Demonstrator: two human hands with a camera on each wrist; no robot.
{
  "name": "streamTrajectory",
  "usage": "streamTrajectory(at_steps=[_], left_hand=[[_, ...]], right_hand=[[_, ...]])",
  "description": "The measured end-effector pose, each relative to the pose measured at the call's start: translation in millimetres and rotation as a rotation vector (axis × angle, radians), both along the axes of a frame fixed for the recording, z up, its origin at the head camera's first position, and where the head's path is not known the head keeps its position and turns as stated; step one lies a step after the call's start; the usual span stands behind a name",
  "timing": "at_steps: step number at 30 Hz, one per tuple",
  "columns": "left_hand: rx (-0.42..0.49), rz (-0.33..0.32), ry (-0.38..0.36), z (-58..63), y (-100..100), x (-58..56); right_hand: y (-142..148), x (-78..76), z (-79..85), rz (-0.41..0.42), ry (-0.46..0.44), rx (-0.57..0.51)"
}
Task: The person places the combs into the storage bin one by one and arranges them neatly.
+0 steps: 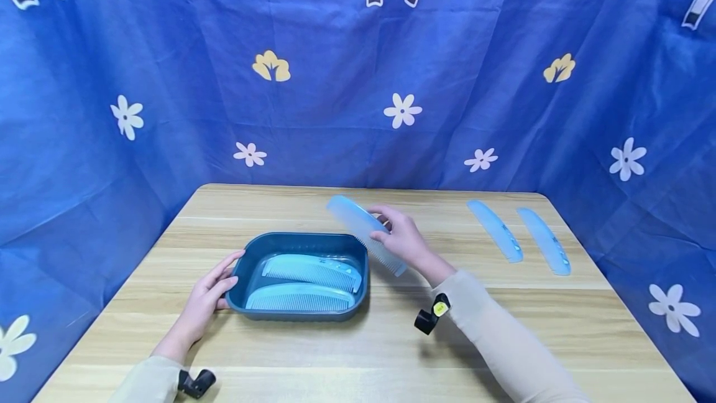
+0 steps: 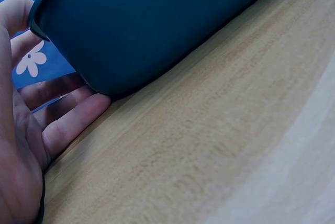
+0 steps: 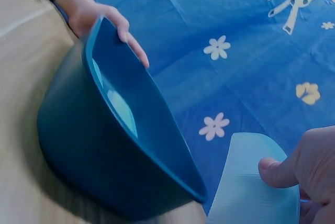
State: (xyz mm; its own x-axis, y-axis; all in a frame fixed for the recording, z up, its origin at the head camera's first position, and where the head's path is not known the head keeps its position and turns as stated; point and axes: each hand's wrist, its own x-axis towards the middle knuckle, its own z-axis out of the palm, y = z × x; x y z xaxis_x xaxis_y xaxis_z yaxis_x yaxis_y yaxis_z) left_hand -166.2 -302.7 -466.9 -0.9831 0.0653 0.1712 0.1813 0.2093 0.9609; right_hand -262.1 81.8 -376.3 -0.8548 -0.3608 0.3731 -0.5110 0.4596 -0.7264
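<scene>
My right hand [image 1: 399, 238] pinches a light blue comb [image 1: 353, 219] between thumb and fingers, just above the right end of a dark teal plastic basin [image 1: 366, 285]. In the right wrist view the thumb presses the face of the held comb [image 3: 246, 182], which is tilted beside the basin's rim. At the basin's left end, my left hand [image 1: 209, 288] holds the rim, and in the left wrist view its lower fingers [image 2: 78, 122] touch the wall near the base. Two more combs, a rear comb [image 1: 310, 271] and a front comb [image 1: 299, 298], lie side by side inside the basin.
Toward the right of the wooden table [image 1: 414, 353] lie two further combs, an inner comb [image 1: 495, 230] and an outer comb [image 1: 544, 240], both slanted. A blue patterned cloth [image 1: 335, 104] hangs behind the table and along both sides.
</scene>
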Motion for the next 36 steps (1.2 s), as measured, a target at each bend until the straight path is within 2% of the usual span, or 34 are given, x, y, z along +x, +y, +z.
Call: streamTrajectory(at_steps=[10, 24, 36], left_hand=[[-0.013, 0.028, -0.003, -3.1, 0, -0.3], [-0.008, 0.031, -0.010, -2.4, 0, -0.7], [-0.025, 0.035, -0.020, 1.0, 2, -0.2]], right_hand=[[-20, 12.1, 7.9, 0.073, 0.007, -0.010], [-43, 23.6, 14.5, 0.159, -0.020, -0.005], [-68, 29.4, -3.1, 0.247, 0.057, 0.047]])
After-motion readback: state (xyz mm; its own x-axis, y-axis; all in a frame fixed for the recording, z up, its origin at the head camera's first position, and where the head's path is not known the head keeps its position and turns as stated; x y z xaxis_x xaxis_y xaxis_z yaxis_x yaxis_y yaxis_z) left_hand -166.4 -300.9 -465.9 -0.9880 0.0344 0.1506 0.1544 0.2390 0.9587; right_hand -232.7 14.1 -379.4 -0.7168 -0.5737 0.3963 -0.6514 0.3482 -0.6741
